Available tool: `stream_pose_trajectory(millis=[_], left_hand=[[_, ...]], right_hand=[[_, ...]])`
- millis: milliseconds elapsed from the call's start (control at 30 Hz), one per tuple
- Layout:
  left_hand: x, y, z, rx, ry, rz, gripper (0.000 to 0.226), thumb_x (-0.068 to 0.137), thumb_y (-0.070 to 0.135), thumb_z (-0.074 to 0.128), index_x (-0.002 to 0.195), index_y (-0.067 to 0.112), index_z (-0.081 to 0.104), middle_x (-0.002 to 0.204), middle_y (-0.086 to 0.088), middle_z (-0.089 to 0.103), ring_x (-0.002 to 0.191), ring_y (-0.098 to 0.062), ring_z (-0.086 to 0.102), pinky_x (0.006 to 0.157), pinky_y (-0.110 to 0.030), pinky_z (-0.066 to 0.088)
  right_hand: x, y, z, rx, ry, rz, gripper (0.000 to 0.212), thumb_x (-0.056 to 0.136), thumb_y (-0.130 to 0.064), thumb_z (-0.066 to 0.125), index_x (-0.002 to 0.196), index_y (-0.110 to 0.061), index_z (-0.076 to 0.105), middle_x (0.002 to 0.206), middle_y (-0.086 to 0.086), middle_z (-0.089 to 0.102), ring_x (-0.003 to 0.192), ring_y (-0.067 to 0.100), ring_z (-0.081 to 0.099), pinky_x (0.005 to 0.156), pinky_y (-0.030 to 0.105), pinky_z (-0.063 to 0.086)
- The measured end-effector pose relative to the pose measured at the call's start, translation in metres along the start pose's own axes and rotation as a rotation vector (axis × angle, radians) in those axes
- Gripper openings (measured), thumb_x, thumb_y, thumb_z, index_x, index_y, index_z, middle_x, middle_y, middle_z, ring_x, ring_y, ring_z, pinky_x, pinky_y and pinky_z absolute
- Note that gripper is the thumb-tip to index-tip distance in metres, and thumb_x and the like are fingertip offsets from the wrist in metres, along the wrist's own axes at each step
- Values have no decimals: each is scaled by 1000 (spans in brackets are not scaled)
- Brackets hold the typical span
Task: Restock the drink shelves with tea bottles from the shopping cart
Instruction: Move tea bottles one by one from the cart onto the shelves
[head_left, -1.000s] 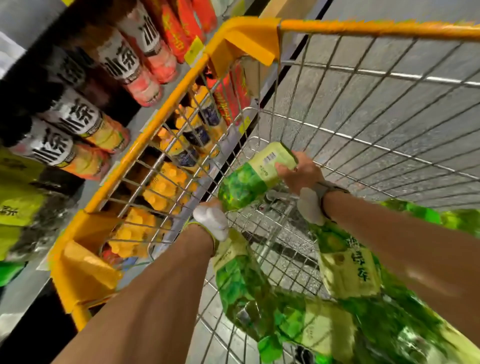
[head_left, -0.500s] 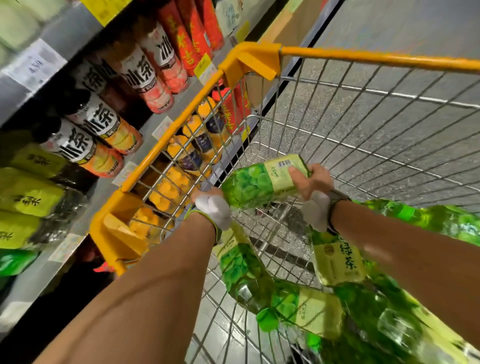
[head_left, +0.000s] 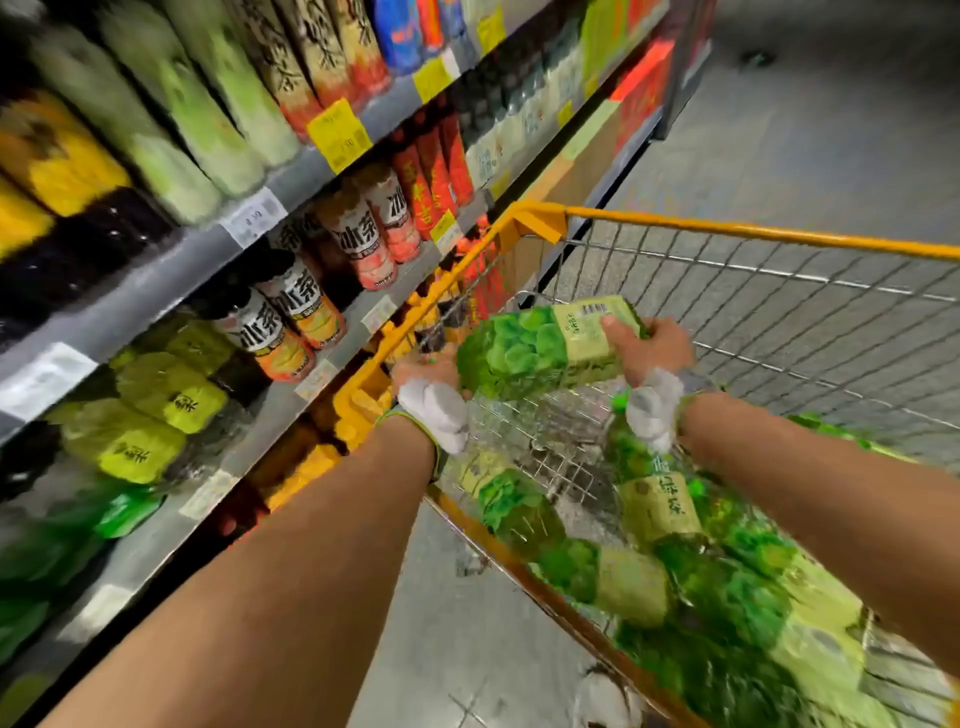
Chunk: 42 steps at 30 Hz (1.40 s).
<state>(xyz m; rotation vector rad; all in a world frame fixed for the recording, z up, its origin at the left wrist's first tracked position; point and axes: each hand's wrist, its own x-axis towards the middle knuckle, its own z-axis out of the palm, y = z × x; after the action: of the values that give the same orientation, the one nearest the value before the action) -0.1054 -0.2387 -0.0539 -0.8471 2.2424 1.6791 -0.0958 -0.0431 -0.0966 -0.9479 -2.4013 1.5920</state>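
Both hands are up over the shopping cart (head_left: 727, 231), carrying one green tea bottle (head_left: 545, 345) lying on its side between them, just above the cart's yellow rim at its shelf-side edge. The right hand (head_left: 657, 348) is wrapped around the pale-labelled end of the bottle, fingers curled over it, the barcode on the label showing just beyond the knuckles. The left hand (head_left: 428, 371) is at the bottle's other, leafy-green end; its fingers are hidden behind the bottle and the wrist, so I cannot tell how it grips, only that it is against that end. Each wrist has something white bunched around it. Down inside the cart, below the held bottle, lie more green tea bottles (head_left: 660, 512) on their sides, heaped toward the near corner, much of the pile smeared by blur. Left of the cart stand the drink shelves (head_left: 208, 260), close alongside it: at the cart rim's height a row of iced tea bottles (head_left: 304, 306) with black-and-white labels, beside them toward the near end some yellow-green labelled bottles (head_left: 171, 392), and red bottles (head_left: 436, 179) farther along. Yellow price tags (head_left: 338, 135) hang on the shelf edge above. Grey floor (head_left: 831, 130) runs beyond the cart.
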Motion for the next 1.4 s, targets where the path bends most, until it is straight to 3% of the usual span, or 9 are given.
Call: stream_pose_trajectory(millis=[67, 267, 433, 667, 867, 1033, 1133, 1300, 1400], left_hand=[[-10, 4, -17, -106, 59, -11, 30, 96, 26, 56, 110, -1, 61, 84, -19, 63, 62, -24, 58, 53, -24, 52], [-48, 25, -87, -174, 204, 26, 33, 91, 27, 63, 112, 2, 61, 63, -10, 52, 36, -17, 48, 34, -17, 42], [-61, 24, -159, -321, 298, 66, 34, 83, 35, 72, 103, 8, 67, 86, -17, 67, 69, -32, 67, 74, -44, 59], [-41, -24, -265, -275, 535, 18, 25, 71, 48, 75, 74, 25, 67, 92, -13, 72, 81, -34, 71, 80, -46, 58], [-33, -76, -313, -188, 628, -38, 36, 82, 45, 68, 100, 14, 72, 109, -13, 69, 101, -31, 65, 94, -38, 51], [-16, -137, -351, -179, 632, -94, 52, 68, 61, 69, 96, 17, 71, 106, -13, 70, 102, -30, 66, 95, -43, 52], [12, -195, -375, -228, 607, -172, 54, 44, 73, 64, 75, 29, 62, 103, -10, 71, 98, -29, 68, 90, -44, 55], [21, -257, -385, -335, 633, -270, 49, 49, 65, 74, 80, 28, 65, 102, -10, 72, 95, -28, 70, 88, -44, 56], [37, -307, -387, -449, 713, -365, 25, 73, 35, 80, 84, 15, 70, 101, -18, 71, 92, -32, 69, 83, -48, 57]], right_hand=[[-20, -17, -8, -22, -8, -15, 56, 85, -50, 61, 111, -1, 60, 97, 16, 61, 89, 30, 60, 71, 37, 43], [-88, -80, -15, -29, -13, -157, 50, 87, -48, 59, 98, 0, 66, 89, 15, 63, 93, 33, 63, 74, 35, 44], [-135, -121, 10, -23, -81, -231, 55, 86, -52, 59, 115, -5, 62, 112, 16, 65, 105, 33, 61, 83, 33, 47], [-193, -141, 98, -81, -284, -255, 63, 83, -57, 59, 116, -3, 63, 114, 19, 64, 104, 34, 61, 77, 32, 43], [-213, -122, 163, -107, -444, -224, 50, 84, -54, 60, 89, -4, 64, 83, 16, 58, 85, 33, 59, 66, 30, 34], [-235, -96, 229, -188, -585, -213, 53, 88, -51, 57, 75, 0, 62, 74, 19, 56, 79, 36, 60, 64, 36, 41], [-240, -66, 281, -251, -676, -160, 52, 87, -53, 56, 56, -16, 36, 62, 7, 41, 72, 25, 47, 63, 31, 32], [-258, -17, 328, -356, -772, -199, 49, 91, -49, 53, 79, -2, 55, 83, 15, 49, 86, 31, 52, 69, 33, 34], [-267, 28, 369, -404, -820, -197, 48, 90, -45, 56, 57, -13, 43, 71, 11, 47, 81, 32, 53, 67, 31, 32]])
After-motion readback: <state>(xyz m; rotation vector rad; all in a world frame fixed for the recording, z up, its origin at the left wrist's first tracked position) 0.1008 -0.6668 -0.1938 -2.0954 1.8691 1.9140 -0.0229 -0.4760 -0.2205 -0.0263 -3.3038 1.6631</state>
